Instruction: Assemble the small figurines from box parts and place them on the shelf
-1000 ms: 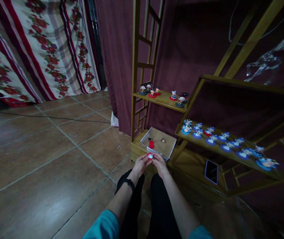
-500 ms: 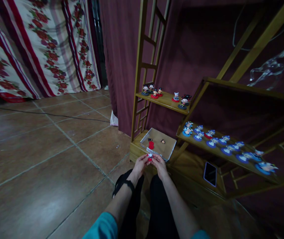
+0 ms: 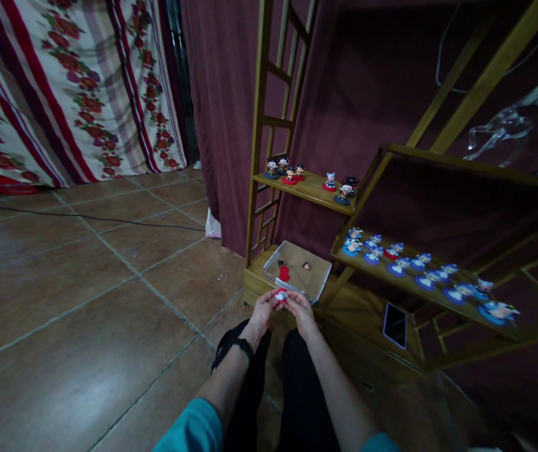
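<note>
One small figurine (image 3: 281, 295) with a red base is pinched between the left hand (image 3: 262, 310) and right hand (image 3: 299, 309), just before a shallow box (image 3: 318, 279) where two pieces are seen.

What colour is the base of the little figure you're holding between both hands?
Red, under a pale top, on the small figure; the head view shows it.

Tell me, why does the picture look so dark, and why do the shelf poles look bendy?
In the head view the light is dim, so the small figure pinched between the left hand and right hand looks soft and hard to make out; the floor tiles shine with glare; the wide lens slants the shelf posts near the edges.
</note>
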The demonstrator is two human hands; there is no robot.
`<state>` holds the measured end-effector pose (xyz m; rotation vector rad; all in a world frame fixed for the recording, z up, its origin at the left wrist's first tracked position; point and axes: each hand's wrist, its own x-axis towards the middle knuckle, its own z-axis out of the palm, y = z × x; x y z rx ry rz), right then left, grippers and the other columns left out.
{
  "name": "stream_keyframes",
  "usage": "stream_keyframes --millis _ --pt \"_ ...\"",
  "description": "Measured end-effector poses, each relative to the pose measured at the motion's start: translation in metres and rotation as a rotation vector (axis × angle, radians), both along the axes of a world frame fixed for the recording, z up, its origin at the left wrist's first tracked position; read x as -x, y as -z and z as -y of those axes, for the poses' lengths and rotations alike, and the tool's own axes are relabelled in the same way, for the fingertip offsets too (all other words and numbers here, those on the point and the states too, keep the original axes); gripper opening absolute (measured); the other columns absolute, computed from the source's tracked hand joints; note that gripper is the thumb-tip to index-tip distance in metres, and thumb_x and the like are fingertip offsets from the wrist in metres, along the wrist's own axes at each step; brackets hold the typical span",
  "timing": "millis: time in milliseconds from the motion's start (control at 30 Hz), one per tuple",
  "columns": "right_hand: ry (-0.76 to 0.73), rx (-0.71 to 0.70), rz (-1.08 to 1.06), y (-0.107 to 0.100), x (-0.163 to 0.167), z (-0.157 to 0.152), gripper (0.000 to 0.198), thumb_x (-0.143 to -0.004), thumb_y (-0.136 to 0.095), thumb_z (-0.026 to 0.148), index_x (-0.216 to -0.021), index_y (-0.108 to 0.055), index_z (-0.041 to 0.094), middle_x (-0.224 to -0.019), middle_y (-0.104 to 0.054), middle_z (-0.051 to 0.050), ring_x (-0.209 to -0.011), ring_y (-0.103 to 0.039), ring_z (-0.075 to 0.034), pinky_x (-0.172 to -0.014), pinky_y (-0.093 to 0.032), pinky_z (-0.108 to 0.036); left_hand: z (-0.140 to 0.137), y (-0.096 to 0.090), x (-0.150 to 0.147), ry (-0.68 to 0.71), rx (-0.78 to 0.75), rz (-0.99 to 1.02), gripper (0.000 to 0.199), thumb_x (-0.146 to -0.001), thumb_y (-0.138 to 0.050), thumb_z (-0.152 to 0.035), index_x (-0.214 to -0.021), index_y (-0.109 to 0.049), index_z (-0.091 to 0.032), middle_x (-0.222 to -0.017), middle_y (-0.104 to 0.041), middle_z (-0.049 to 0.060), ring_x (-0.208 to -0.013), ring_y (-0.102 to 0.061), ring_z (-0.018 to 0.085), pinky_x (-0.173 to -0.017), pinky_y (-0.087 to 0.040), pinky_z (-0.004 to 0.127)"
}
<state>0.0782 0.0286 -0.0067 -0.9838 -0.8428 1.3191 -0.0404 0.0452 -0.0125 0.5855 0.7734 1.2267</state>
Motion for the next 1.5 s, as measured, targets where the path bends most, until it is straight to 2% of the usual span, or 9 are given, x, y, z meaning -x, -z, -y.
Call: stream_keyframes --millis 200,300,500,767,900,1067,1200,1333,1500 --pt "0.088 -0.001 -0.103 -0.003 -0.002 0.003 0.024 -0.060 -0.069 0.030 -0.081 -0.060 0.023 -0.087 -0.065 0.000 -0.080 -0.059 -0.015 -0.073 -0.047 -0.030 0.003 0.000 -0.002 0.026 -0.032 0.028 0.036 -0.060 -0.068 -0.011 -0.095 -0.064 -0.013 -0.082 -0.068 0.008 -0.069 -0.060 0.012 -0.065 -0.046 0.022" --pt "0.023 0.004 -0.104 -0.005 -0.004 0.004 0.027 -0.061 -0.067 0.032 -0.086 -0.062 0.022 -0.092 -0.066 -0.002 -0.084 -0.059 -0.017 -0.076 -0.046 -0.031 0.004 0.000 -0.001 0.043 -0.028 0.019 0.035 -0.060 -0.068 -0.011 -0.095 -0.064 -0.013 -0.080 -0.068 0.007 -0.070 -0.060 0.012 -0.067 -0.045 0.022" --pt "-0.047 0.029 -0.099 -0.004 -0.009 0.004 0.029 -0.059 -0.069 0.032 -0.085 -0.065 0.020 -0.090 -0.067 -0.003 -0.082 -0.060 -0.017 -0.077 -0.044 -0.031 0.005 -0.005 0.004 0.129 0.012 0.035 0.030 -0.064 -0.067 -0.017 -0.093 -0.064 -0.012 -0.088 -0.067 0.010 -0.077 -0.061 0.015 -0.071 -0.047 0.026" --pt "-0.130 -0.015 -0.056 -0.006 -0.013 0.006 0.027 -0.059 -0.070 0.030 -0.083 -0.065 0.019 -0.088 -0.066 -0.004 -0.083 -0.059 -0.018 -0.078 -0.043 -0.031 0.005 -0.015 0.011 0.186 0.033 -0.022 0.027 -0.063 -0.069 -0.019 -0.089 -0.066 -0.012 -0.079 -0.068 0.008 -0.067 -0.061 0.012 -0.067 -0.046 0.023" --pt "-0.132 -0.042 0.000 -0.006 -0.013 0.008 0.027 -0.062 -0.068 0.032 -0.085 -0.065 0.019 -0.088 -0.066 -0.004 -0.082 -0.059 -0.017 -0.078 -0.043 -0.031 0.005 -0.016 0.011 0.151 0.021 -0.046 0.027 -0.061 -0.070 -0.019 -0.087 -0.066 -0.011 -0.078 -0.068 0.009 -0.066 -0.061 0.013 -0.065 -0.045 0.023" --pt "-0.087 0.001 0.004 0.000 -0.008 0.003 0.031 -0.062 -0.067 0.038 -0.087 -0.064 0.020 -0.089 -0.066 -0.004 -0.074 -0.059 -0.014 -0.069 -0.046 -0.028 0.004 -0.013 0.005 0.062 0.042 -0.038 0.022 -0.062 -0.069 -0.020 -0.082 -0.065 -0.012 -0.071 -0.067 0.006 -0.058 -0.059 0.010 -0.057 -0.045 0.020" --pt "-0.083 0.104 -0.012 0.002 -0.005 0.000 0.032 -0.064 -0.064 0.042 -0.088 -0.063 0.020 -0.079 -0.066 -0.003 -0.060 -0.058 -0.012 -0.058 -0.047 -0.026 0.004 -0.012 0.002 0.107 0.034 -0.052 0.020 -0.063 -0.068 -0.021 -0.080 -0.065 -0.011 -0.066 -0.066 0.005 -0.051 -0.057 0.009 -0.050 -0.044 0.018" --pt "-0.117 0.146 -0.009 0.004 -0.006 -0.003 0.029 -0.064 -0.065 0.037 -0.087 -0.063 0.019 -0.077 -0.066 -0.003 -0.058 -0.059 -0.012 -0.055 -0.048 -0.026 0.004 -0.014 0.001 0.111 0.020 -0.106 0.016 -0.063 -0.068 -0.022 -0.073 -0.064 -0.009 -0.058 -0.063 0.003 -0.045 -0.053 0.007 -0.043 -0.040 0.016" --pt "-0.093 0.166 -0.070 0.010 -0.009 -0.009 0.029 -0.063 -0.065 0.031 -0.088 -0.062 0.019 -0.075 -0.067 -0.003 -0.057 -0.060 -0.013 -0.053 -0.047 -0.026 0.001 -0.013 0.003 0.191 0.062 -0.080 0.016 -0.068 -0.065 -0.021 -0.078 -0.064 -0.009 -0.065 -0.065 0.006 -0.051 -0.057 0.008 -0.052 -0.047 0.018"
